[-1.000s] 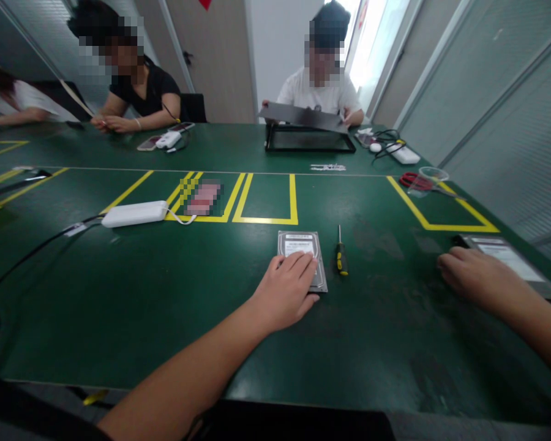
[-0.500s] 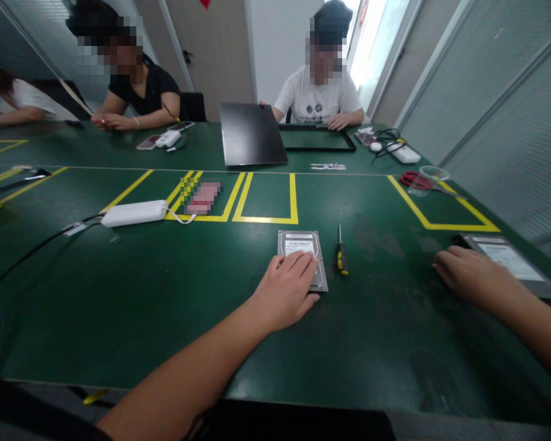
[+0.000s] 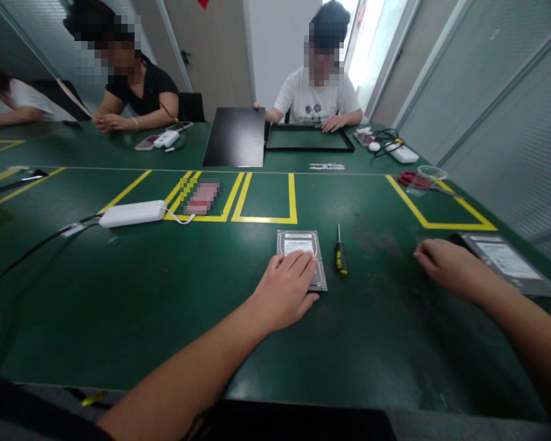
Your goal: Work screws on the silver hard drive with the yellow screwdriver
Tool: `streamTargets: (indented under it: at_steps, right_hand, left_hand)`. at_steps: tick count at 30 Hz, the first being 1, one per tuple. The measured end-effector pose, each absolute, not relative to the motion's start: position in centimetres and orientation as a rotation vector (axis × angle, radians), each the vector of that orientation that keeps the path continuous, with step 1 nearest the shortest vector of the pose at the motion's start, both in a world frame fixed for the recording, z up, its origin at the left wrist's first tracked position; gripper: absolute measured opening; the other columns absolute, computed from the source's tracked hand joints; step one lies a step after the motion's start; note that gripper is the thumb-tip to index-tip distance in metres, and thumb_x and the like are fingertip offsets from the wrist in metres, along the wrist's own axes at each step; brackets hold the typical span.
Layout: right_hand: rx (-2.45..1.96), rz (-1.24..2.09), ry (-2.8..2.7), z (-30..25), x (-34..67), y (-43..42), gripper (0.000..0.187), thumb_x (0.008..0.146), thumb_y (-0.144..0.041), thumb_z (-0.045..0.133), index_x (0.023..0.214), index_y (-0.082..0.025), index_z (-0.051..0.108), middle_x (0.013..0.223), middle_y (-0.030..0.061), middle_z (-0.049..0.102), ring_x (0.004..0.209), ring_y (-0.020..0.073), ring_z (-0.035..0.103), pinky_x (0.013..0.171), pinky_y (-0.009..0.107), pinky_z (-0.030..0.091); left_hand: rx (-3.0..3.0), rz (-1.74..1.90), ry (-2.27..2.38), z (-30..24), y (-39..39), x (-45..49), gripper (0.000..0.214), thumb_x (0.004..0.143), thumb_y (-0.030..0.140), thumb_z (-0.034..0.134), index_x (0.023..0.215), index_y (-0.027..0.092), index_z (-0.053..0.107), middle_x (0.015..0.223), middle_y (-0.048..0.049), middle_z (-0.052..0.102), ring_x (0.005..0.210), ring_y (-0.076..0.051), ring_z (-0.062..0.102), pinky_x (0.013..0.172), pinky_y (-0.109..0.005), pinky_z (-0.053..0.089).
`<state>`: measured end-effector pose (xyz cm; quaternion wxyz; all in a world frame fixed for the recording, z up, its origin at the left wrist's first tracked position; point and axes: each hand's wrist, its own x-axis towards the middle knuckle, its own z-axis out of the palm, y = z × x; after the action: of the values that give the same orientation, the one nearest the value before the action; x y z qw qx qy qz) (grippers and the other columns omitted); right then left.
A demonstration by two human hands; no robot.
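My left hand point(image 3: 287, 285) lies over the lower part of a hard drive point(image 3: 298, 242), fingers stretched flat across its label and the thumb by its lower right edge. A screwdriver point(image 3: 340, 257) with a yellow and black handle lies just right of the drive, its tip pointing away from me. Farther right, my right hand point(image 3: 443, 263) is closed above the table, fingertips bent together; what they hold, if anything, is hidden. Beside that hand is a flat grey, dark-edged device point(image 3: 509, 257) with a white label, partly covered by my wrist.
A white power strip point(image 3: 133, 213), a blurred pink phone point(image 3: 202, 198) and yellow tape outlines point(image 3: 266, 220) are on the green table point(image 3: 188, 294). At right lie a clear plastic cup point(image 3: 427, 180) and a red-handled tool point(image 3: 411, 179). Across, a person holds a black panel point(image 3: 236, 138) beside a black frame point(image 3: 310, 148).
My right hand has moved left, away from the labelled device. My left hand stays on the hard drive. Across the table, the person's black panel has shifted left.
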<state>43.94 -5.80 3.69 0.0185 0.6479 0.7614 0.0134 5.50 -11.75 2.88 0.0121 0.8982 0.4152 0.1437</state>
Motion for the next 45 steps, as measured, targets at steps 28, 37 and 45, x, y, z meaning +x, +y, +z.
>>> streamTargets:
  at_steps: [28,37,45]
  right_hand:
    - [1.543,-1.374,3.131,7.3,23.8,-9.4,0.02,0.098,-0.03,0.049,0.084,-0.018,0.056,0.077,0.0003,0.054,0.072,0.0122,0.05,0.066,0.025,0.039]
    - [1.538,-1.719,3.049,6.0,23.9,-9.5,0.023,0.099,-0.034,0.049,0.09,-0.017,0.061,0.083,0.0018,0.059,0.076,0.0131,0.055,0.068,0.026,0.044]
    - [1.444,-0.397,3.285,4.3,27.1,-8.6,0.049,0.085,-0.041,0.071,0.127,-0.018,0.061,0.127,0.0134,0.062,0.127,0.0322,0.048,0.109,0.053,0.04]
  left_hand:
    - [2.442,1.631,1.066,2.3,-11.7,5.5,0.021,0.096,0.014,0.058,0.115,0.015,0.068,0.1,-0.0061,0.077,0.088,-0.015,0.074,0.083,-0.028,0.06]
    - [2.39,1.607,1.117,2.4,-11.3,5.4,0.015,0.095,0.014,0.06,0.105,0.017,0.071,0.097,-0.0034,0.078,0.086,-0.014,0.073,0.081,-0.026,0.058]
    - [2.321,1.56,1.167,2.3,-11.3,5.6,0.007,0.094,0.017,0.06,0.095,0.016,0.066,0.085,-0.0033,0.07,0.077,-0.015,0.064,0.073,-0.028,0.052]
